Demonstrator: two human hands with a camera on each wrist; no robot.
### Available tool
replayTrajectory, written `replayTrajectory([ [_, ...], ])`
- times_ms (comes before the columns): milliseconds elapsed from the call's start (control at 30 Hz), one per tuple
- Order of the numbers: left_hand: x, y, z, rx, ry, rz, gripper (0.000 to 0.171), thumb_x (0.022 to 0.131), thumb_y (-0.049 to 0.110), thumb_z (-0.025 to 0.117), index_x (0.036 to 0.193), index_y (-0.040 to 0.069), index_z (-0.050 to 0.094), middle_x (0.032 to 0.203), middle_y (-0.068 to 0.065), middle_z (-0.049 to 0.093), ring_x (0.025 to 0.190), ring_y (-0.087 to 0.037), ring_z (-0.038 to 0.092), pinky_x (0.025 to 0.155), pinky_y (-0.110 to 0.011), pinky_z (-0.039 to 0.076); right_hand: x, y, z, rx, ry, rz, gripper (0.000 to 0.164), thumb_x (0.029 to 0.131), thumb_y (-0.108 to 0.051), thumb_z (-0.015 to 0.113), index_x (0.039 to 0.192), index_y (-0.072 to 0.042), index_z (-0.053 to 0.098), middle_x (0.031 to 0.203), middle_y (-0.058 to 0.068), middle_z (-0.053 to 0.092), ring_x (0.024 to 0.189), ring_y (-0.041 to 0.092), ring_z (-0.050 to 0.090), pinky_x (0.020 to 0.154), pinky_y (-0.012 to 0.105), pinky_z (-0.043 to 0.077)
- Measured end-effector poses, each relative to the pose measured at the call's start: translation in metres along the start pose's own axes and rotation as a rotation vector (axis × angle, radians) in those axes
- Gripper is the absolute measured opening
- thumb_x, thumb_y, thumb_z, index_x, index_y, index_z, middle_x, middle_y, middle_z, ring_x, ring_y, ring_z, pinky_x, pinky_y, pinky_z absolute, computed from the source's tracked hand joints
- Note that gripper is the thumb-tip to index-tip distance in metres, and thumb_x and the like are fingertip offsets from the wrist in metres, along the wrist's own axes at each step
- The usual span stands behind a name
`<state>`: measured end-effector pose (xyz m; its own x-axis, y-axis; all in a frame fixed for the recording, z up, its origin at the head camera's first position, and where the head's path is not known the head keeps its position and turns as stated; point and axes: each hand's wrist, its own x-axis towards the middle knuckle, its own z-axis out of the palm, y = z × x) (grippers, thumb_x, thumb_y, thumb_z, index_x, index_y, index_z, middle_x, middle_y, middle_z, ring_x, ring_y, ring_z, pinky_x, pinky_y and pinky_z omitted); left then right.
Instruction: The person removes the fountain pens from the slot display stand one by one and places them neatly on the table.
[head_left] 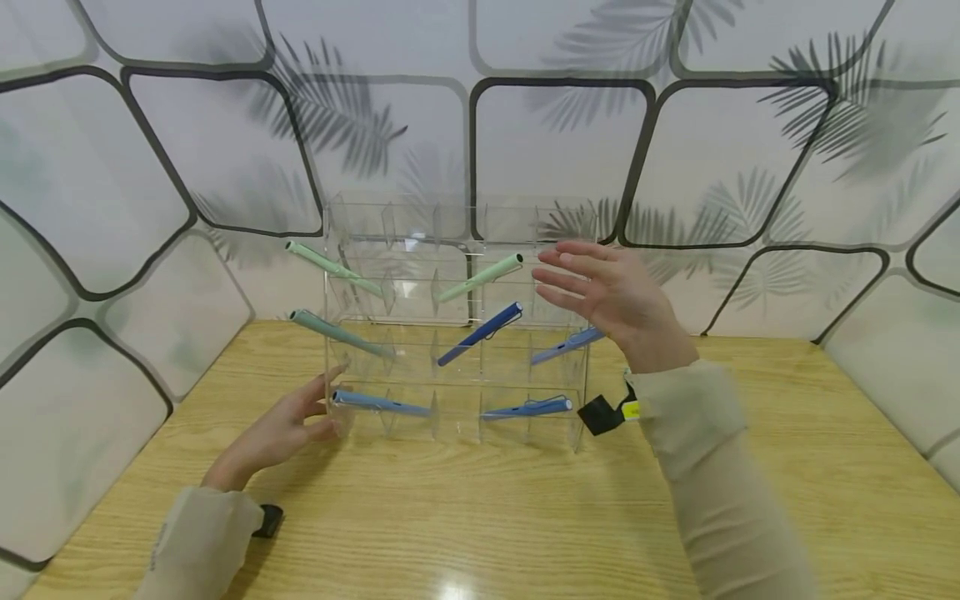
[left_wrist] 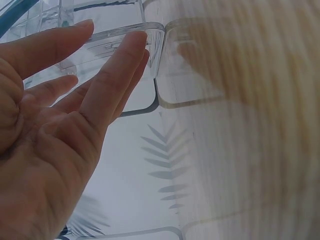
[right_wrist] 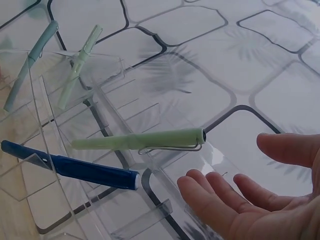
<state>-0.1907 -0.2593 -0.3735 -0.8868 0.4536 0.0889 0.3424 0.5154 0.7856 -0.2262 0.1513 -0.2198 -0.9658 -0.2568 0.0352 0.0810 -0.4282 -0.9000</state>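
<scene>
A clear acrylic pen rack [head_left: 457, 385] stands on the table with several pens slanted in its tiers. My right hand [head_left: 618, 296] is raised at the rack's right side, fingers extended and holding nothing. Nearest to it is the right light green pen [right_wrist: 165, 139]; a dark blue pen [right_wrist: 95, 171] lies below that. A periwinkle pen [head_left: 566, 346] is partly hidden behind the right hand. Low at the rack's left edge, my left hand [left_wrist: 55, 130] has its fingertips right by the clear plastic, close to a blue pen [head_left: 382, 404]. The left palm is bare.
On the rack's left side sit another light green pen [head_left: 333, 268] and a teal pen [head_left: 341, 333]. A second blue pen [head_left: 527, 408] rests at the lower right. The wooden table [head_left: 450, 508] meets patterned wall panels [head_left: 562, 158] behind the rack.
</scene>
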Motion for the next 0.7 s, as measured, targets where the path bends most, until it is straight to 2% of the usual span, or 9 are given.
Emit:
replayTrajectory([
  [133, 0.0, 0.001, 0.0, 0.007, 0.0, -0.006, 0.076, 0.099, -0.003, 0.06, 0.16, -0.005, 0.014, 0.154, -0.043, 0.02, 0.124, -0.061, 0.047, 0.091, -0.061, 0.051, 0.005, 0.005, 0.005, 0.013, 0.013, 0.017, 0.02, 0.106, 0.0, 0.048, 0.125, 0.003, 0.052, 0.144, 0.024, 0.046, 0.14, 0.043, 0.041, 0.109, 0.046, 0.041],
  [300, -0.001, 0.002, 0.001, 0.001, -0.001, -0.015, 0.077, 0.099, -0.003, 0.059, 0.16, -0.003, 0.013, 0.154, -0.043, 0.021, 0.124, -0.06, 0.048, 0.09, -0.058, 0.053, 0.011, 0.011, 0.012, 0.024, 0.039, 0.018, 0.018, 0.105, 0.001, 0.049, 0.12, 0.001, 0.058, 0.134, 0.022, 0.055, 0.137, 0.044, 0.046, 0.106, 0.046, 0.045],
  [400, -0.001, 0.002, 0.001, -0.003, -0.001, -0.017, 0.077, 0.099, -0.004, 0.059, 0.16, -0.003, 0.013, 0.154, -0.042, 0.022, 0.124, -0.059, 0.049, 0.09, -0.058, 0.053, 0.015, 0.014, 0.017, 0.015, 0.044, 0.022, 0.02, 0.104, 0.002, 0.05, 0.124, 0.002, 0.057, 0.128, 0.019, 0.056, 0.136, 0.043, 0.047, 0.104, 0.045, 0.046],
  [700, -0.001, 0.002, 0.001, 0.005, -0.003, -0.011, 0.076, 0.099, -0.002, 0.06, 0.16, -0.004, 0.014, 0.156, -0.042, 0.018, 0.125, -0.061, 0.047, 0.092, -0.063, 0.05, 0.021, 0.022, 0.03, -0.03, 0.084, 0.03, 0.035, 0.104, 0.003, 0.051, 0.138, 0.005, 0.049, 0.134, 0.017, 0.054, 0.131, 0.035, 0.053, 0.103, 0.042, 0.048],
])
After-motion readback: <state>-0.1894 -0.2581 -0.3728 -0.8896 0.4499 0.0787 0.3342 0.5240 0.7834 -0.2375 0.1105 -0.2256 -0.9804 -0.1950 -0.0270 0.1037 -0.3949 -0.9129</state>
